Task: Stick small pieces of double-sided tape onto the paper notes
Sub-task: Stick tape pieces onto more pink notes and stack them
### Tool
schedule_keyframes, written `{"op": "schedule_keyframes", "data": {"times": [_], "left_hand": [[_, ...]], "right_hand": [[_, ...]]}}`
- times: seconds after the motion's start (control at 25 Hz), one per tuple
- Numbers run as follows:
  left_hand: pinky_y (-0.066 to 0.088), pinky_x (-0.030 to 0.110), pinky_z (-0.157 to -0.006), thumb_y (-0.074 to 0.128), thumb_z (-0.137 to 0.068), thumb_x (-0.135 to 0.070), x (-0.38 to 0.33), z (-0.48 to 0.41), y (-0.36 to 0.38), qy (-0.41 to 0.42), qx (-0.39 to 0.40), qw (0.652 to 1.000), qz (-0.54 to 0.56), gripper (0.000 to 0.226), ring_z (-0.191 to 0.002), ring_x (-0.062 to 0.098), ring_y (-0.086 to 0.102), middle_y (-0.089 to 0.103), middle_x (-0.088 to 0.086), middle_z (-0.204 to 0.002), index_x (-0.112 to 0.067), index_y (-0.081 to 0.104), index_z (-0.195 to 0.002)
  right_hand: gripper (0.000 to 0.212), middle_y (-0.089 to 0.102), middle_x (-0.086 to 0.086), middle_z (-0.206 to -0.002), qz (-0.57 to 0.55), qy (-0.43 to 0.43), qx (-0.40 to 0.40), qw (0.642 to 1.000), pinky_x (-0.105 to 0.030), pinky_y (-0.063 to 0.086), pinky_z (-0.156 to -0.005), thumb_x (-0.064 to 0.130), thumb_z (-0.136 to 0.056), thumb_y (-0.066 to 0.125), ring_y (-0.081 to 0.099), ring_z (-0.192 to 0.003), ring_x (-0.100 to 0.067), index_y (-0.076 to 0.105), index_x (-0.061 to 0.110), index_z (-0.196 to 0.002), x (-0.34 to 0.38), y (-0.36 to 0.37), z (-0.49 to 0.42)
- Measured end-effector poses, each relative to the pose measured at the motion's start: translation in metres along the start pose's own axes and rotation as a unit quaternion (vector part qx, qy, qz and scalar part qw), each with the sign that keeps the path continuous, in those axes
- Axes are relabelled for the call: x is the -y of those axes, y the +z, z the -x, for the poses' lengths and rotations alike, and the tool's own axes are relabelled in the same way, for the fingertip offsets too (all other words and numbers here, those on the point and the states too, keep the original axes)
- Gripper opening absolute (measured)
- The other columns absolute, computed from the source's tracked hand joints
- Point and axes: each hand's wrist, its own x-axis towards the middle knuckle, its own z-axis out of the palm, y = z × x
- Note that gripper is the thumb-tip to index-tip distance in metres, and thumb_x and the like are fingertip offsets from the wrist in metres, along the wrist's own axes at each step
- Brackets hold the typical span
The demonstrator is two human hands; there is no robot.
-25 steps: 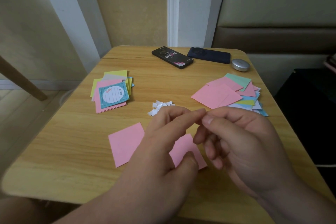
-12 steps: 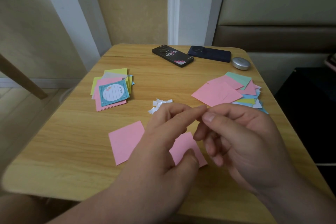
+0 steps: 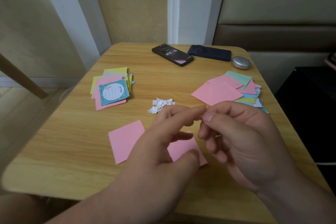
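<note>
Two pink paper notes lie on the wooden table point(image 3: 63, 142): one point(image 3: 125, 140) in the open, the other point(image 3: 183, 149) partly under my hands. My left hand point(image 3: 163, 151) hovers over them with loose fingers, and its forefinger tip touches my right hand's fingertips. My right hand point(image 3: 241, 138) pinches thumb against forefinger at that spot. The tape piece in the pinch is too small to make out. A small heap of white backing scraps point(image 3: 161, 104) lies just behind my hands.
At the left is a stack of coloured notes point(image 3: 112, 92) topped by a teal card. At the right, a spread of pink, green, blue and yellow notes point(image 3: 218, 89). Along the far edge lie two phones point(image 3: 172, 54) point(image 3: 209, 52) and a silver oval case point(image 3: 241, 62).
My hands stay fingertip to fingertip above the pink notes. The left hand's fingers have spread slightly. Nothing on the table has moved.
</note>
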Motion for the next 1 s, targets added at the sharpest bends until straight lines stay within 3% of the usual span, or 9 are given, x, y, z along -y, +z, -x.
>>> {"op": "schedule_keyframes", "data": {"times": [0.12, 0.24, 0.36, 0.4, 0.56, 0.68, 0.8, 0.88, 1.0], "left_hand": [[0.053, 0.03, -0.092, 0.064, -0.072, -0.003, -0.001, -0.003, -0.002, -0.054, 0.003, 0.993, 0.101, 0.054, -0.106, 0.012, 0.064, 0.063, 0.003, -0.111, -0.034, 0.074, -0.115], [0.054, 0.04, -0.096, 0.07, -0.07, -0.024, 0.0, -0.004, 0.0, -0.081, -0.026, 0.985, 0.152, 0.039, -0.105, 0.021, 0.066, 0.071, 0.007, -0.108, -0.033, 0.078, -0.108], [0.055, 0.049, -0.095, 0.074, -0.076, -0.025, 0.003, -0.006, 0.002, -0.104, -0.053, 0.977, 0.179, 0.028, -0.099, 0.03, 0.07, 0.076, 0.009, -0.103, -0.027, 0.079, -0.103], [0.056, 0.048, -0.093, 0.074, -0.078, -0.023, 0.003, -0.007, 0.002, -0.103, -0.058, 0.978, 0.171, 0.025, -0.098, 0.031, 0.071, 0.077, 0.008, -0.101, -0.026, 0.08, -0.102], [0.053, 0.019, -0.079, 0.07, -0.08, -0.017, -0.004, -0.008, -0.001, -0.045, -0.074, 0.989, 0.121, 0.022, -0.086, 0.014, 0.07, 0.073, 0.003, -0.092, -0.02, 0.08, -0.1], [0.053, 0.021, -0.074, 0.077, -0.079, -0.014, -0.005, -0.009, -0.005, -0.024, -0.083, 0.99, 0.108, 0.021, -0.081, 0.016, 0.069, 0.072, 0.007, -0.092, -0.013, 0.08, -0.099], [0.052, 0.02, -0.069, 0.077, -0.075, -0.024, -0.007, -0.012, -0.011, -0.057, -0.111, 0.99, 0.063, 0.013, -0.076, 0.014, 0.069, 0.074, 0.003, -0.084, -0.016, 0.08, -0.085], [0.05, 0.018, -0.064, 0.072, -0.072, -0.029, -0.009, -0.013, -0.014, -0.081, -0.12, 0.988, 0.055, 0.017, -0.07, 0.013, 0.065, 0.072, 0.003, -0.077, -0.015, 0.079, -0.078], [0.051, 0.024, -0.069, 0.077, -0.074, -0.03, -0.006, -0.015, -0.01, -0.114, -0.108, 0.984, 0.083, 0.019, -0.071, 0.012, 0.063, 0.072, 0.007, -0.076, -0.011, 0.077, -0.077]], "right_hand": [[0.014, 0.059, -0.009, -0.051, 0.027, -0.015, -0.018, 0.999, -0.018, 0.034, -0.035, 0.013, -0.074, 0.06, 0.048, -0.039, -0.013, 0.068, 0.012, -0.063, 0.0, 0.001, 0.001], [0.012, 0.059, -0.007, -0.048, 0.047, -0.034, -0.027, 0.998, -0.015, 0.036, -0.036, 0.012, -0.073, 0.061, 0.048, -0.036, -0.009, 0.068, 0.014, -0.063, 0.0, 0.003, 0.002], [0.008, 0.058, -0.011, -0.048, 0.053, -0.055, -0.028, 0.997, -0.016, 0.039, -0.036, 0.011, -0.072, 0.063, 0.049, -0.037, -0.011, 0.068, 0.008, -0.065, -0.001, 0.005, 0.005], [0.008, 0.058, -0.013, -0.048, 0.048, -0.059, -0.025, 0.997, -0.015, 0.04, -0.037, 0.01, -0.072, 0.064, 0.049, -0.037, -0.011, 0.067, 0.006, -0.066, -0.001, 0.005, 0.005], [0.014, 0.062, -0.012, -0.054, 0.039, -0.072, 0.007, 0.997, -0.021, 0.039, -0.036, 0.013, -0.08, 0.062, 0.051, -0.04, -0.016, 0.07, 0.006, -0.071, -0.005, 0.002, 0.005], [0.013, 0.065, -0.016, -0.062, -0.007, -0.081, 0.041, 0.996, -0.022, 0.038, -0.04, 0.016, -0.082, 0.064, 0.052, -0.045, -0.024, 0.075, 0.009, -0.081, -0.007, -0.001, 0.003], [0.014, 0.067, -0.018, -0.067, 0.002, -0.1, 0.051, 0.994, -0.023, 0.039, -0.041, 0.018, -0.082, 0.065, 0.052, -0.048, -0.03, 0.075, 0.01, -0.088, -0.009, -0.003, 0.003], [0.01, 0.068, -0.014, -0.066, 0.054, -0.127, 0.026, 0.99, -0.021, 0.041, -0.042, 0.013, -0.084, 0.065, 0.056, -0.049, -0.022, 0.074, 0.011, -0.087, -0.011, -0.003, 0.004], [0.009, 0.07, -0.005, -0.067, 0.13, -0.167, 0.001, 0.977, -0.015, 0.045, -0.049, 0.014, -0.082, 0.067, 0.063, -0.054, -0.012, 0.073, 0.016, -0.087, -0.015, 0.0, 0.004]]}}
